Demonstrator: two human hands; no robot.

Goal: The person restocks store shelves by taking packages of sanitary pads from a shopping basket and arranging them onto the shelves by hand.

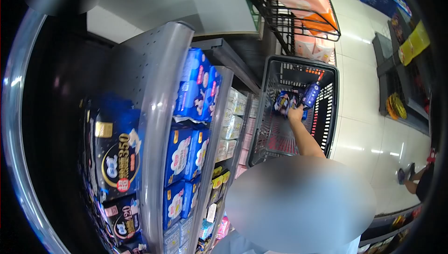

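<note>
A bare forearm reaches up from the lower middle into a black shopping basket [258, 147]. It ends in my right hand [295, 113], with its fingers closed low in the basket. What the fingers hold is too small to make out. Just beyond them sits a dark, multicoloured package [283, 102], and up to the right leans a blue-violet package [311, 94]. Both lie inside the basket. My left hand is not in view.
Shelves at left hold blue packs [179, 156] and black packs [116, 156]. A wire rack [308, 27] with pink and orange packages stands beyond the basket. Tiled floor [357, 128] runs along the right, with a person's leg [410, 186] and another shelf [401, 86].
</note>
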